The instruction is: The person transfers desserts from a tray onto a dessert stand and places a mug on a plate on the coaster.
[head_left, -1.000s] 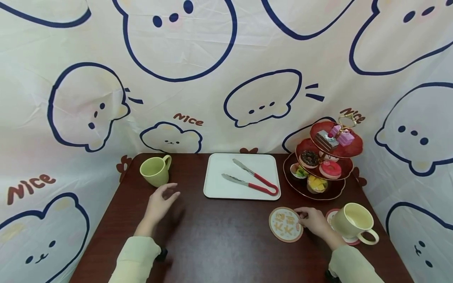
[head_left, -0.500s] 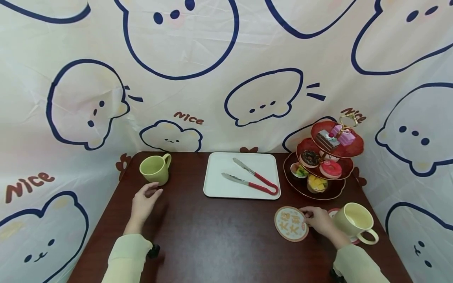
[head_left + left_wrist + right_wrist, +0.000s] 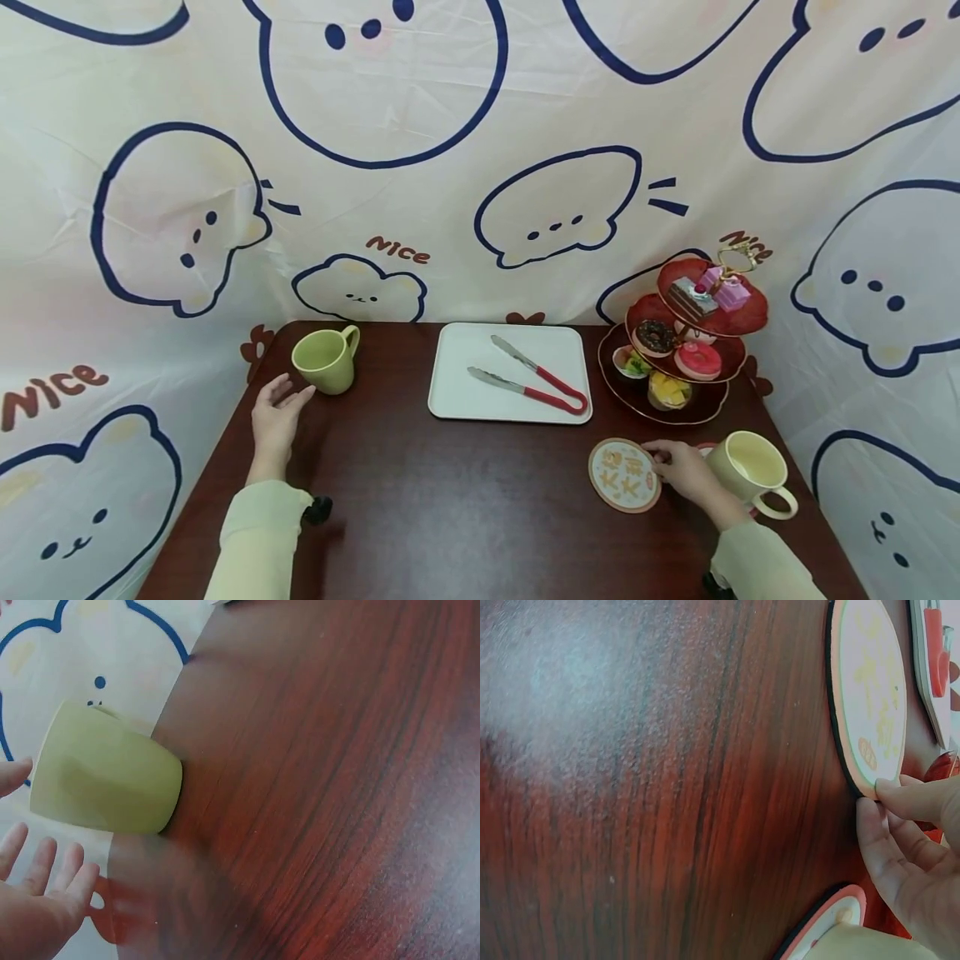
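Observation:
My right hand [image 3: 686, 471] pinches the edge of a round coaster [image 3: 624, 475] with gold characters and an orange rim. In the right wrist view the thumb lies on top of the coaster [image 3: 870, 690] and the fingers are at its underside. At the left, a green mug [image 3: 327, 361] stands upright on the table, handle toward the back right. My left hand [image 3: 276, 421] is just in front of the mug, fingers spread and holding nothing. The left wrist view has the fingers and thumb on either side of the mug [image 3: 112, 772], near its rim.
A pale yellow mug [image 3: 750, 467] stands on another coaster [image 3: 840, 919] beside my right wrist. Red-handled tongs [image 3: 536, 383] lie on a white tray [image 3: 450, 400] at the back. A three-tier stand [image 3: 756, 310] with several pastries is at the back right.
My left hand has moved left and slightly forward, to the front left of the green mug. The right hand has shifted a little to the right with the coaster.

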### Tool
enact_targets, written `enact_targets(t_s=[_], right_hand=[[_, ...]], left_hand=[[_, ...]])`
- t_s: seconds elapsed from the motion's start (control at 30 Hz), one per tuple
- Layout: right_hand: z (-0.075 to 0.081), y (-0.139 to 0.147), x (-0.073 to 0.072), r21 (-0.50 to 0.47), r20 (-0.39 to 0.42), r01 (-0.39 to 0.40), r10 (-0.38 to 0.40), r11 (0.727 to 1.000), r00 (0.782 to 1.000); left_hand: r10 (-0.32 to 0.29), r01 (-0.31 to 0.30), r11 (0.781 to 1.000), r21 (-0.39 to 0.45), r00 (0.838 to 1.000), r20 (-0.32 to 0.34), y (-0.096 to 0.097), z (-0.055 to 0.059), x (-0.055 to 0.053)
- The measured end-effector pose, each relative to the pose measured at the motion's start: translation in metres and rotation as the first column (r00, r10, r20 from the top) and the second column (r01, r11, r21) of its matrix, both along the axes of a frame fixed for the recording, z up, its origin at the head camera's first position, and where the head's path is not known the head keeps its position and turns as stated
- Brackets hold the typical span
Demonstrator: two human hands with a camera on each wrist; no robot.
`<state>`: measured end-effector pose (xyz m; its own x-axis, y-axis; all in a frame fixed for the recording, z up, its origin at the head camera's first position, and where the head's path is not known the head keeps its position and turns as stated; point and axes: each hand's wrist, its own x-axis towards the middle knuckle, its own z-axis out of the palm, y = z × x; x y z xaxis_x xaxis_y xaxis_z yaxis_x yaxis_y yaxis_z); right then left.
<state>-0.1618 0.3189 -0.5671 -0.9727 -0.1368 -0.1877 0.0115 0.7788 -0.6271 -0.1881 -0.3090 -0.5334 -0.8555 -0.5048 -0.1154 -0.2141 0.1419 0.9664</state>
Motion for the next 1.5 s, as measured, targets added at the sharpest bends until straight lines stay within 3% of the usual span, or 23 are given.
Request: enact_targets(t_s=[0.17,0.33,0.67,1.13,1.5], right_hand=[[0.0,0.002,0.002,0.031,-0.033,-0.015,0.016,0.999,0.999],[0.0,0.004,0.003,0.073,-0.078,-0.023,0.028,0.997,0.997],[0.001,0.004,-0.002,0.088,-0.069,-0.006,0.012,0.996,0.998],[-0.003,0.009,0.002,0.132,-0.105,0.012,0.002,0.991,0.994],[-0.003,0.005,-0.003,0.183,-0.162,0.004,0.027,0.983,0.986]], left_hand=[[0.01,-0.012,0.995,0.1,1.0,0.015,-0.003,-0.005,-0.002],[-0.017,0.015,0.983,0.183,1.0,0.007,-0.001,-0.013,-0.012],[-0.065,0.066,0.988,0.142,0.998,-0.01,0.004,-0.007,-0.034],[0.003,0.001,0.999,0.043,0.996,-0.09,0.019,-0.013,-0.052],[0.064,-0.055,0.993,0.105,0.994,-0.083,0.029,-0.013,-0.067]])
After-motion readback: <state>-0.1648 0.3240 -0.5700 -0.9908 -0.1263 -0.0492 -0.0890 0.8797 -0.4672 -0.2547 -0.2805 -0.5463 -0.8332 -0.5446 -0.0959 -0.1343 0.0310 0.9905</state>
